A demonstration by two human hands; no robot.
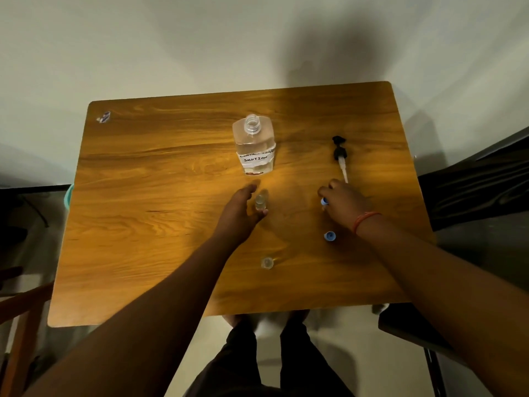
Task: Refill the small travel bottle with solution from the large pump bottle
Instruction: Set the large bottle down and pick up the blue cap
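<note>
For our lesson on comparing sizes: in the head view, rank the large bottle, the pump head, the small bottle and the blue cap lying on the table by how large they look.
1. large bottle
2. pump head
3. small bottle
4. blue cap

The last two look close; the cap lies nearer the camera, so their order is unsure.

A wooden table (pixel 171 196) with rounded corners and strong grain fills the middle of the view, standing against a pale wall (pixel 143 38) at twelve o'clock. Near its corner at ten o'clock lies a small wrapped item (pixel 104 117), too small to identify, and a teal rim (pixel 68 196) peeks out past the table edge at nine o'clock. Dark furniture (pixel 472 181) sits at three o'clock, and a reddish-brown wooden frame (pixel 23 325) stands at eight o'clock.
</note>
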